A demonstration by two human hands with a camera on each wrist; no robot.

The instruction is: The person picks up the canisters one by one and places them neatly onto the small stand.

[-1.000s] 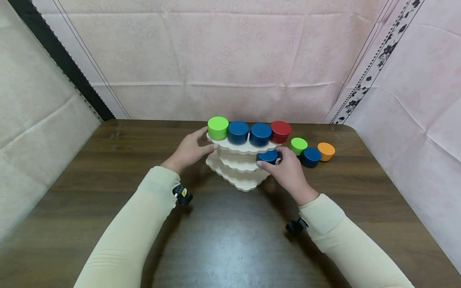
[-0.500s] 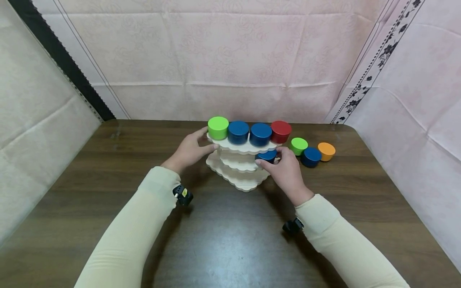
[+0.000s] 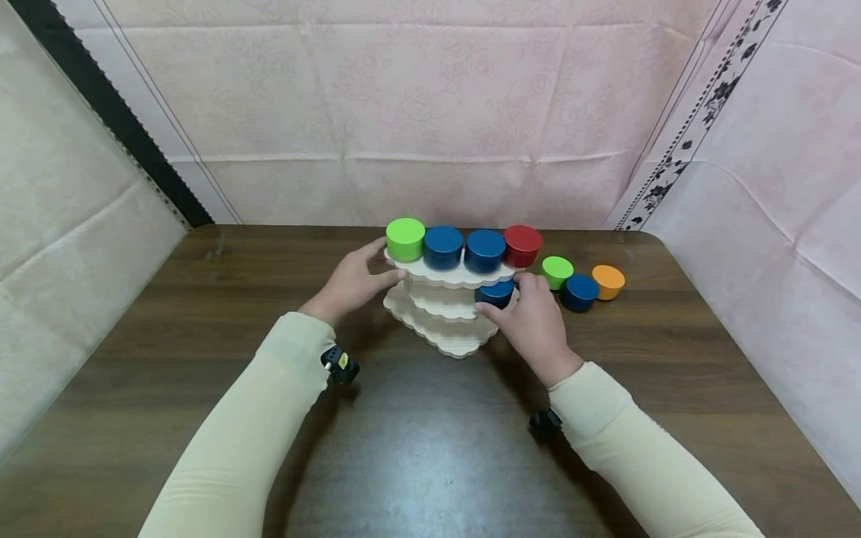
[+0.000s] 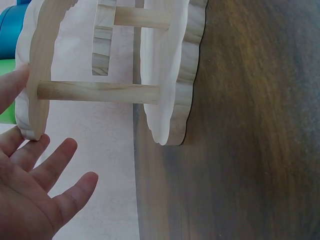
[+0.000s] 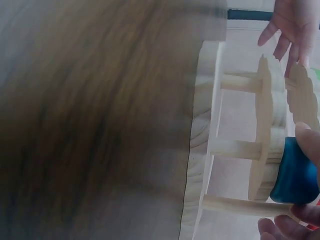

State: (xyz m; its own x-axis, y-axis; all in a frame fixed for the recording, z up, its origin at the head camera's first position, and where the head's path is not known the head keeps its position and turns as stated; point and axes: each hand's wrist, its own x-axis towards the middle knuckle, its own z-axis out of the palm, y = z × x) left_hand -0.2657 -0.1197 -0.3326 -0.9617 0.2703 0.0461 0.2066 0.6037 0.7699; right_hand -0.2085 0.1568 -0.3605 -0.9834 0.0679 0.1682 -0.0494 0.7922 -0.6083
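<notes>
A pale wooden stand (image 3: 447, 333) with three scalloped tiers joined by dowels rises from the table. My left hand (image 3: 351, 282) holds the left edge of its top tier, thumb and fingertips at the rim; the other fingers spread free in the left wrist view. Between thumb and fingers, my right hand (image 3: 536, 320) pinches a blue cylinder (image 3: 494, 293) at the right end of the middle tier, under the top one. The right wrist view shows that blue cylinder (image 5: 295, 175) right at the tier's surface. On the top tier stand a green cylinder (image 3: 405, 240), two blue cylinders (image 3: 443, 249) and a red cylinder (image 3: 522, 247).
Right of the stand, close by my right hand, a smaller green cylinder (image 3: 557, 272), a blue cylinder (image 3: 579, 293) and an orange cylinder (image 3: 608, 282) sit on the brown wooden table (image 3: 417, 463). Pale cloth (image 3: 430, 112) hangs behind the table and along both sides.
My right hand has shifted slightly left, carrying the blue cylinder a little further in along the middle tier. The left hand has kept its hold on the top tier.
</notes>
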